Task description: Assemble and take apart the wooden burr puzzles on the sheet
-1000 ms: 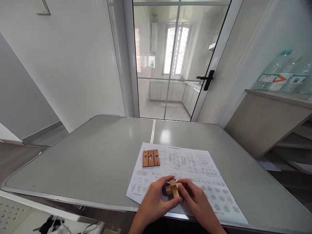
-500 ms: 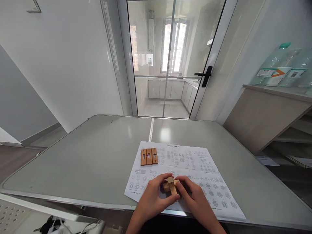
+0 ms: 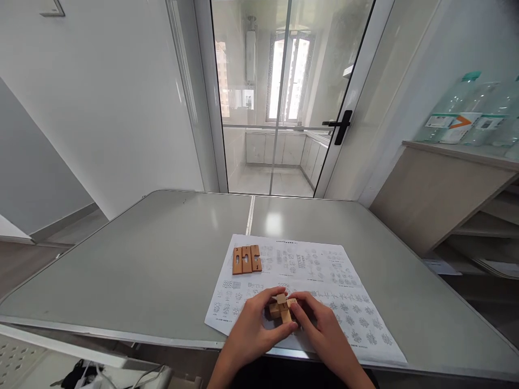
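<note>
Between my two hands is a wooden burr puzzle (image 3: pixel 283 309) made of interlocking light-wood bars, held low over the near part of a printed sheet. My left hand (image 3: pixel 259 324) grips its left side, fingers behind and thumb along the front. On the right side, my right hand (image 3: pixel 318 324) pinches a bar with thumb and index finger. Some of the puzzle is hidden by my fingers. Three flat brown wooden pieces (image 3: pixel 247 260) with slots and numbers lie side by side on the sheet's upper left.
The white sheet (image 3: pixel 336 335) is covered with small line diagrams and reaches the near edge of the grey table (image 3: pixel 162 270). Beyond the table stands a glass door (image 3: pixel 259 151). Plastic bottles (image 3: pixel 466 113) stand on a wooden shelf (image 3: pixel 438 189) at the right. Cables (image 3: pixel 141 375) lie below left.
Both hands keep the same hold on the puzzle. The whole view has shifted very slightly; the flat pieces and the sheet lie as before.
</note>
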The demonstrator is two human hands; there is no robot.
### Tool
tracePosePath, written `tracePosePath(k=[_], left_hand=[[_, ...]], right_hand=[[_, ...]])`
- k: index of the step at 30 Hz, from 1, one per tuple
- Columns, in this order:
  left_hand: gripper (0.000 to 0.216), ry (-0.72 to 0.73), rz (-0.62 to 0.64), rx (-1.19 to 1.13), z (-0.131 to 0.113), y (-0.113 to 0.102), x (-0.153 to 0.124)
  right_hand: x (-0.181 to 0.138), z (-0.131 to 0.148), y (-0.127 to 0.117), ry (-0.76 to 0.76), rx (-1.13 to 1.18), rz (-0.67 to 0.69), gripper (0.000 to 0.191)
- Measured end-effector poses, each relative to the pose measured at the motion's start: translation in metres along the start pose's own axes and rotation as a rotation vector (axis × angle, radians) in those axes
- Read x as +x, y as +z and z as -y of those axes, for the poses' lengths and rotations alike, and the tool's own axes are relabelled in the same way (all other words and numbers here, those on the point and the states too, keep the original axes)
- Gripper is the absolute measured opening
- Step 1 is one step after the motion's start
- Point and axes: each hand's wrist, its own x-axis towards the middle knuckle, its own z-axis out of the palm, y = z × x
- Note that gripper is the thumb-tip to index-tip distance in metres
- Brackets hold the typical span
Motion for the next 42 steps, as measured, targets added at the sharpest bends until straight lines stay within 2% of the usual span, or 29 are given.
tracePosePath(k=[42], left_hand=[[0.061,-0.011,0.03,0.014,-0.003,0.0001,0.0022]], right_hand=[[-0.0003,-0.0024,-0.0034,0.031,0.024,0.025,0.04]])
